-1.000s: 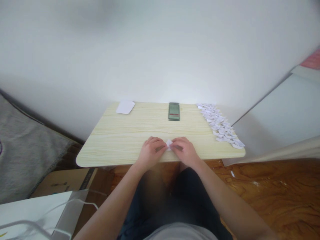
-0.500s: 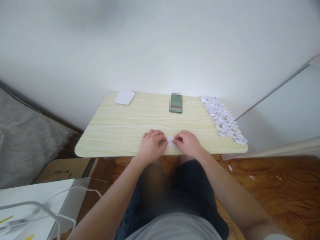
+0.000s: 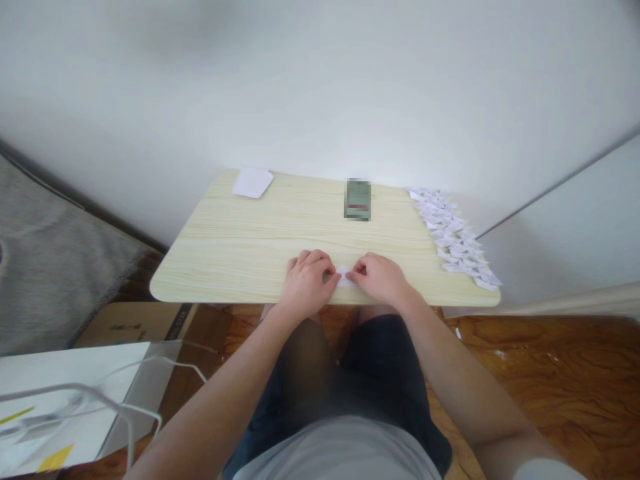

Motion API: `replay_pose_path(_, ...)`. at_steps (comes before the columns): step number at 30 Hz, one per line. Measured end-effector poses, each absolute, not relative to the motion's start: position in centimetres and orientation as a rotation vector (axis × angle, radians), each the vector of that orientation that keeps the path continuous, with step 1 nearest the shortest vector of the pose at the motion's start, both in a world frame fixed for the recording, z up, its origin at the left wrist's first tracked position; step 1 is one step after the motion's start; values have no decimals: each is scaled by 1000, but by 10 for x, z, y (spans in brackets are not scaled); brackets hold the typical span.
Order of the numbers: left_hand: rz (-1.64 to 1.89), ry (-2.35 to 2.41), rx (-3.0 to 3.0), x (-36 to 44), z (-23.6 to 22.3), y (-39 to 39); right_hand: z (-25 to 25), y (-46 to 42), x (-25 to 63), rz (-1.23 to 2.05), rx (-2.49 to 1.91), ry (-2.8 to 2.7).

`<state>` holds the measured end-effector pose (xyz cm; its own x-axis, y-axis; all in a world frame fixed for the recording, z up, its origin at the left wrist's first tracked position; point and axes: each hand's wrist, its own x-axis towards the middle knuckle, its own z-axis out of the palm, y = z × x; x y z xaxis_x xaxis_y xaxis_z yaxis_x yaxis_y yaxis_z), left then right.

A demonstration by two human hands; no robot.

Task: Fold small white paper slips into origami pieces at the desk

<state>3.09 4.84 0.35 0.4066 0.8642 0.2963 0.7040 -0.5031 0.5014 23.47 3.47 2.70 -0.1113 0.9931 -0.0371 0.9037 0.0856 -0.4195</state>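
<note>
A small piece of white paper (image 3: 344, 277) lies near the front edge of the pale wood-grain table (image 3: 240, 247). On its left side, my left hand (image 3: 309, 281) pinches it between thumb and forefinger. From the right, my right hand (image 3: 380, 277) pinches the opposite side with its fingertips. The fingers cover part of the paper, so its exact folds are hard to make out. Along the table's right edge sit several rows of folded white paper pieces (image 3: 453, 240). A stack of white paper sheets (image 3: 253, 182) rests at the back left.
A blurred green rectangular object (image 3: 358, 200) lies at the table's back middle, by the white wall (image 3: 320, 87). Below left are a cardboard box (image 3: 135, 325), a white box top (image 3: 75, 407) and white cables (image 3: 170, 362). Grey fabric (image 3: 55, 267) hangs at far left.
The camera view has tilted and shifted slightly. Both hands stay at the paper, with only small finger movement; less of the paper shows between them.
</note>
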Motion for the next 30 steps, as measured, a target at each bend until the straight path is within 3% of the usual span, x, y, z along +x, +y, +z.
replay_pose_path(16,745,1412,2372,28,3,49,31,34,237,505,-1967,-2050)
replay_pose_path(30,790,1337,2404,24,4,47,-2,7,209,141,-1763,-1841)
